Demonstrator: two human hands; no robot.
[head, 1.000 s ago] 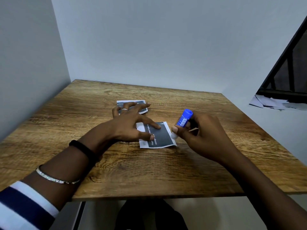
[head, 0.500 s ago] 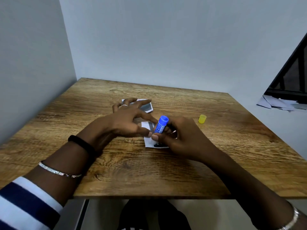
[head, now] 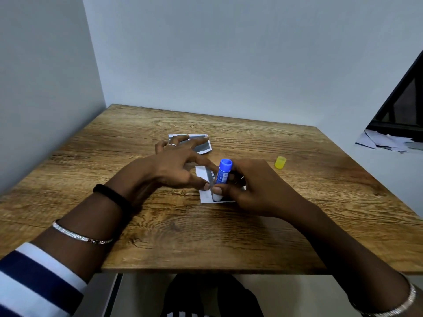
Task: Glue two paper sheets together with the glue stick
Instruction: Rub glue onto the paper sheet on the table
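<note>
A small paper sheet with a dark printed panel and white border lies mid-table, mostly covered by both hands. My right hand grips the blue glue stick, which stands nearly upright with its white tip down on the sheet's near left part. My left hand rests spread, thumb and forefinger pressing the sheet's left side. A second printed sheet lies just behind, partly under my left fingers.
The yellow glue cap stands on the wooden table to the right of my right hand. Walls close off the left and back sides. Loose papers lie on a ledge at far right.
My right hand moved the glue stick leftwards from the sheet's right edge onto the sheet, tipping it upright with the tip down. My left hand stayed pressing the paper.
</note>
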